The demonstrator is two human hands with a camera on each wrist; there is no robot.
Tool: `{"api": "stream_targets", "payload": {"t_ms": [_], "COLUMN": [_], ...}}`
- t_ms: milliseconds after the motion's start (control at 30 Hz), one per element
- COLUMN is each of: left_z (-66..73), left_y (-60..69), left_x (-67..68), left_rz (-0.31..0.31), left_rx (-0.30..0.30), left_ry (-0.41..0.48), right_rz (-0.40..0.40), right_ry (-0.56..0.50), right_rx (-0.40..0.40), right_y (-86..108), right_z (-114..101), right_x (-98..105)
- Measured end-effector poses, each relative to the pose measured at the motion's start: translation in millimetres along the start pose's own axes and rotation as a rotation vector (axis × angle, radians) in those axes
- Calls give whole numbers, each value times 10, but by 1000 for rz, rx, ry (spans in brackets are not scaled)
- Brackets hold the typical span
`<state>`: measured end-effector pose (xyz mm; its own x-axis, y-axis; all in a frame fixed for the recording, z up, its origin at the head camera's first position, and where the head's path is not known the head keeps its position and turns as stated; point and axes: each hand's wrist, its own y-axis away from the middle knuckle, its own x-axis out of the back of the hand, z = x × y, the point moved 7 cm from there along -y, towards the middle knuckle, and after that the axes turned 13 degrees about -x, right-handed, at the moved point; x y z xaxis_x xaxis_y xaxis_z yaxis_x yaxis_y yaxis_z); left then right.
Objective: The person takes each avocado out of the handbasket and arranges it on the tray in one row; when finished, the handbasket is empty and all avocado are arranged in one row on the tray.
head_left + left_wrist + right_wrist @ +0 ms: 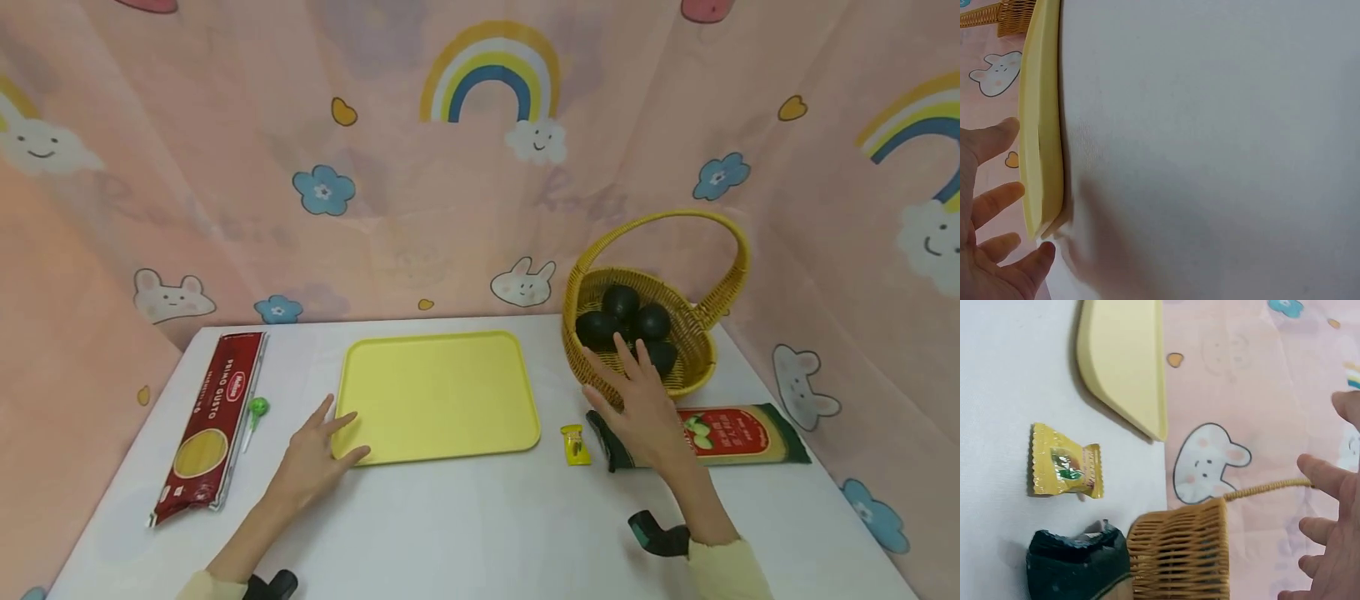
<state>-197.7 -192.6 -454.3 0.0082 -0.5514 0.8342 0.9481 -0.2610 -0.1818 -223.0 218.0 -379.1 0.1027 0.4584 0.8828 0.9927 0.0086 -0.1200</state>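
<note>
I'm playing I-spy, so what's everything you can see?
table: 1, white, below everything
patterned backdrop: 1, pink, behind table
tray: 1, yellow, table's middle
basket: 1, yellow-brown, right of tray
oval things: 4 visible, blackish, in basket
green packet: 1, green-and-red, in front of basket
wrapped sweet: 1, yellow, right of tray
red packet: 1, dark red, table's left
lollipop: 1, green, beside red packet
wrist devices: 2, black, one per wrist
sleeves: 2, pale yellow, on arms
left hand: 1, bare, by tray's left end
right hand: 1, bare, near basket
</note>
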Motion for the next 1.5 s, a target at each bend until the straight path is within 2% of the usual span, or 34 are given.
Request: {"api": "stream_targets", "payload": {"t_ms": [67,167,300,433,567,667,767,800,900,967,1067,1167,1300,1500], "left_z": [-19,-46,-67,-96,-156,-181,-180,-172,-155,-147,-160,-181,-204,-256], "left_y": [-7,-16,-33,-38,-21,-16,-22,-25,-27,-20,-1,10,7,24], "left_x": [20,23,22,44,36,26,27,30,39,42,41,37,29,-5], "left_rz": [10,11,17,37,33,39,59,67,81,80,70,64,53,21], "left_rx": [-8,-17,-38,-65,-46,-34,-40,-44,-51,-47,-28,-13,18,149], "left_ry": [18,54,83,118,154,148,128,126,114,111,101,97,106,181], "right_rz": [-20,-15,2,-49,-125,-181,-196,-184,-131,-113,-124,-128,-130,-132], "right_ry": [-117,-287,-439,-608,-797,-966,-1121,-1136,-1098,-968,-747,-600,-556,-509], "right_rx": [-28,-16,-36,-152,-281,-378,-483,-517,-618,-653,-656,-623,-605,-646], "right_y": [1,-9,-52,-122,-196,-239,-292,-311,-370,-413,-480,-544,-598,-650], "right_z": [49,110,231,432,688,878,1032,1075,1186,1232,1257,1247,1229,1251], "right_x": [63,163,280,357,402,412,409,408,400,391,358,322,275,233]}}
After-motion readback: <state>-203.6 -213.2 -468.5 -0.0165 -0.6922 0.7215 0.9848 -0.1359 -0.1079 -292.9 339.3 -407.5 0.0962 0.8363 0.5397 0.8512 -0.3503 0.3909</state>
